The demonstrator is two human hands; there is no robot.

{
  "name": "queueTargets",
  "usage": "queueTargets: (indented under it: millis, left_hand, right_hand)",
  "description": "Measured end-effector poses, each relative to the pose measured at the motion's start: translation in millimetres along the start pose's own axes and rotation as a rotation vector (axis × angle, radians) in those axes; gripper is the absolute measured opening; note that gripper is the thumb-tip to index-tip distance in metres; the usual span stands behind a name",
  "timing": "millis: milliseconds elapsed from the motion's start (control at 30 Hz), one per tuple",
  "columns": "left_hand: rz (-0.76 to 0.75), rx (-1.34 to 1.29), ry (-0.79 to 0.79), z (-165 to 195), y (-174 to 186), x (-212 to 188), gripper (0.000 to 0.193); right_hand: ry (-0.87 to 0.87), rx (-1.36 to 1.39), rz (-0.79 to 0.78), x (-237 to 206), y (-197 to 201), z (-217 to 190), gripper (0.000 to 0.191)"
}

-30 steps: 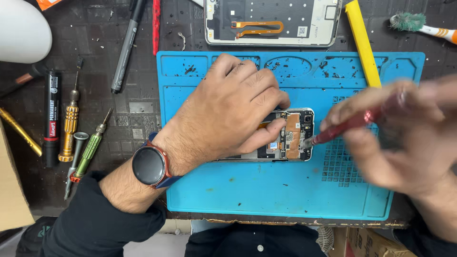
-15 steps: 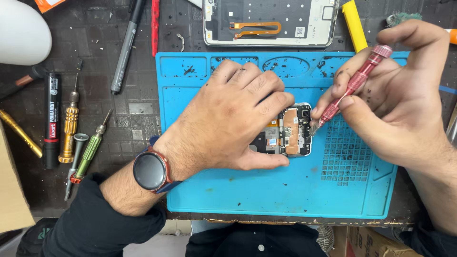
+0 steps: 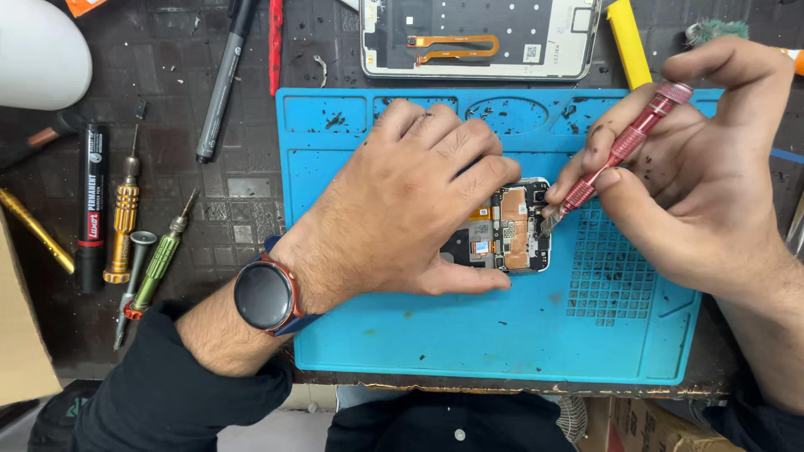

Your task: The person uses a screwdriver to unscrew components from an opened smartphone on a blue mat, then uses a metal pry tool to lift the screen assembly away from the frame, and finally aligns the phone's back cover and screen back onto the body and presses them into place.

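An opened phone with its circuit board exposed lies on the blue work mat. My left hand, a round watch on its wrist, lies flat over the phone's left part and pins it down. My right hand grips a red screwdriver between thumb and fingers. The screwdriver slants down to the left, and its tip touches the phone's upper right edge.
A white phone back cover with an orange flex cable lies beyond the mat. A yellow pry tool is beside it. Left of the mat lie a gold screwdriver, a green screwdriver, a black marker and a grey pen.
My right hand swung the red screwdriver from low and blurred to an upright slant, and its tip settled on the phone's right edge. My left hand stayed on the phone.
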State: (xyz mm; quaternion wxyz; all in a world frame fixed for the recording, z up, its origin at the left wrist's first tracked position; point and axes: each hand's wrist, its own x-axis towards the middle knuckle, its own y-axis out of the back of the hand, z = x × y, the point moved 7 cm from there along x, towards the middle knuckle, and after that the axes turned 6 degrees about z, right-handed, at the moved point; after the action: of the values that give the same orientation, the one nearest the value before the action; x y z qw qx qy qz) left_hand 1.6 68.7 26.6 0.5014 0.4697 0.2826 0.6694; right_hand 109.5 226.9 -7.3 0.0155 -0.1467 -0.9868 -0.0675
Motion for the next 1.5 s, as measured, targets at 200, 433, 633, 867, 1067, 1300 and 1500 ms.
queueTargets:
  millis: [200,433,633,867,1067,1300,1500]
  left_hand:
    - [-0.008,0.024,-0.005,0.3,-1.1,1.2,0.079]
    - [-0.004,0.018,-0.006,-0.3,0.1,-0.2,0.078]
    - [0.007,0.007,-0.001,-0.6,0.3,-0.4,0.078]
    - [0.0,0.003,-0.002,-0.2,-0.7,-0.1,0.079]
    - [0.002,0.008,-0.002,-0.3,0.4,0.1,0.079]
    - [-0.01,0.006,0.009,-0.9,1.0,-0.1,0.079]
    - [-0.006,0.005,0.006,-0.9,0.7,-0.1,0.079]
  right_hand:
    - [0.047,-0.016,-0.002,-1.9,-1.7,-2.4,0.057]
    - [0.053,-0.065,0.015,-4.7,0.4,-5.7,0.057]
    - [0.045,-0.037,0.029,-5.2,2.8,-3.7,0.057]
    - [0.051,-0.067,0.014,-1.9,2.4,-4.9,0.058]
    - [-0.015,-0.111,0.042,1.2,1.4,-6.0,0.059]
    - [-0.078,-0.117,0.071,2.5,-0.2,-6.9,0.059]
    - [-0.02,-0.166,0.066,1.6,-0.2,-8.7,0.057]
